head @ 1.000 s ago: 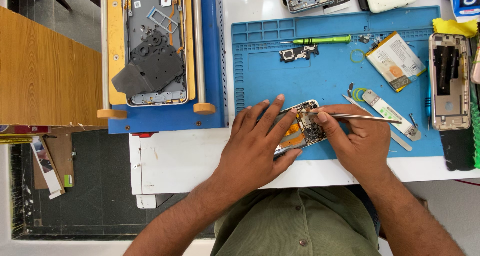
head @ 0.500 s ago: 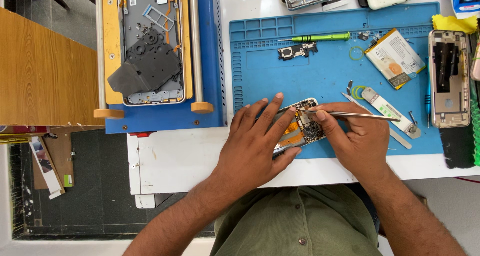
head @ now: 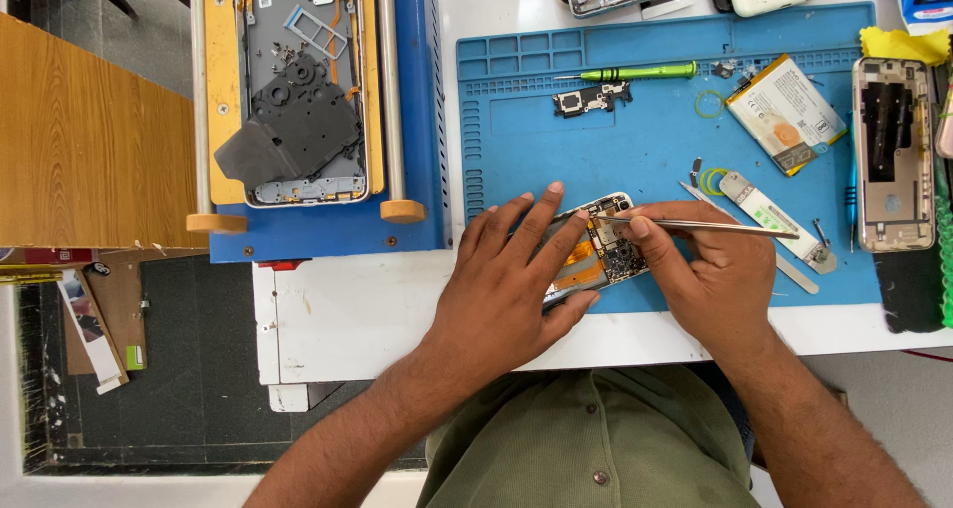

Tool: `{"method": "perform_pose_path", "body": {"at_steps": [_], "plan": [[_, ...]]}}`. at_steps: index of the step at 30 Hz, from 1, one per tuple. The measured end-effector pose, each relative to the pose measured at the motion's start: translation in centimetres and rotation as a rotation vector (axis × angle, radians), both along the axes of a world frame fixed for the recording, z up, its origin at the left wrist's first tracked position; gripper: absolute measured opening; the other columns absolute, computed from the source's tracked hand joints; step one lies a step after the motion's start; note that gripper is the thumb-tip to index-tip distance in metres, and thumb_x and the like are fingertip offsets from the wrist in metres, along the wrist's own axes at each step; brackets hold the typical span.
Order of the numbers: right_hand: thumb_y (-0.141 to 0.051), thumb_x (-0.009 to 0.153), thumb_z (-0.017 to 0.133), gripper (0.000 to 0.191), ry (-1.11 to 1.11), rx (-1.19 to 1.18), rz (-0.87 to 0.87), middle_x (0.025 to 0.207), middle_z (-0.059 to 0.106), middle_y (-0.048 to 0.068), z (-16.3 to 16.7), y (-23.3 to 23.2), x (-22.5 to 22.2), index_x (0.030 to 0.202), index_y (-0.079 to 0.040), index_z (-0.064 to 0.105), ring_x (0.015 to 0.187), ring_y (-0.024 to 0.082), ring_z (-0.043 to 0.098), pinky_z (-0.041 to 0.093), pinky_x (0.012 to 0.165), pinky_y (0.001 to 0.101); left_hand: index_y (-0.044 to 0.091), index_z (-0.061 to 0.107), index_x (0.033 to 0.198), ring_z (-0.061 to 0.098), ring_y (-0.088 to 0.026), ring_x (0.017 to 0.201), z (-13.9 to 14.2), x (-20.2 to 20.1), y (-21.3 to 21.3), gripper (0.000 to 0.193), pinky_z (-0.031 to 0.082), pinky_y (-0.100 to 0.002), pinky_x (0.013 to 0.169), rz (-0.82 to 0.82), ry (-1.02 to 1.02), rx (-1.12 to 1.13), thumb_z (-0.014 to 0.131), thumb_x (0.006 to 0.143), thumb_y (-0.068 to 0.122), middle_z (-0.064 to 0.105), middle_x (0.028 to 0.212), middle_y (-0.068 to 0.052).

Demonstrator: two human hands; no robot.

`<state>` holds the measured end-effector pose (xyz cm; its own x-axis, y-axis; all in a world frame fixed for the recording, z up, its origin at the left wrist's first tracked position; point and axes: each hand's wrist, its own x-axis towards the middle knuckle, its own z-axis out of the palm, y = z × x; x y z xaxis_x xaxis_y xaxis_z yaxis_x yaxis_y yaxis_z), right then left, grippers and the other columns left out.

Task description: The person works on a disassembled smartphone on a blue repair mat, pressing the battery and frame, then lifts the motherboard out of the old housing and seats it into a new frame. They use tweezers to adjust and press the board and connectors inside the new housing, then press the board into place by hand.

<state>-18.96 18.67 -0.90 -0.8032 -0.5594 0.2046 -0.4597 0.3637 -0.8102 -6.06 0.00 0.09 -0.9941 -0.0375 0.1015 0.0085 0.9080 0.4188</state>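
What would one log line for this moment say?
left hand: steadies opened phone | right hand: holds tweezers, tips on phone | surface: blue mat

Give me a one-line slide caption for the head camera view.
Left hand steadies an opened phone on a blue repair mat while the right hand works tweezers into it.

Head camera, straight down, close overhead
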Motion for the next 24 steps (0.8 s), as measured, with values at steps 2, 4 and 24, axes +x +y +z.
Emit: {"method": "perform_pose_path", "body": {"at_steps": [2,4,24], "plan": [[-0.017,0.104,0.073,0.015,0.010,-0.002,0.009,0.095,0.078,0.006,-0.03,0.02,-0.01,0.110,-0.004,0.076,0.078,0.009,0.071,0.053,0.061,0.0225,0.013,0.047,0.152,0.035,-0.038,0.146,0.00,0.04,-0.01,0.073,0.028,-0.060,0.121,0.000,0.004,-0.002,0.069,0.094,0.051,0.035,0.160,-0.017],[-0.018,0.104,0.073,0.015,0.017,-0.006,0.014,0.095,0.078,0.006,-0.03,0.04,-0.02,0.110,-0.004,0.076,0.078,0.009,0.071,0.053,0.061,0.0226,0.013,0.047,0.152,0.036,-0.038,0.146,-0.01,0.02,-0.03,0.073,0.028,-0.059,0.121,0.000,0.005,-0.001,0.069,0.094,0.051,0.035,0.160,-0.017],[-0.018,0.104,0.073,0.014,0.050,0.013,0.021,0.099,0.078,0.007,0.06,-0.03,0.04,0.109,-0.006,0.078,0.081,0.011,0.072,0.054,0.064,0.0245,0.014,0.046,0.153,0.036,-0.038,0.146,0.01,0.02,0.01,0.073,0.028,-0.059,0.121,0.004,0.000,0.003,0.069,0.094,0.051,0.035,0.161,-0.017]]}}
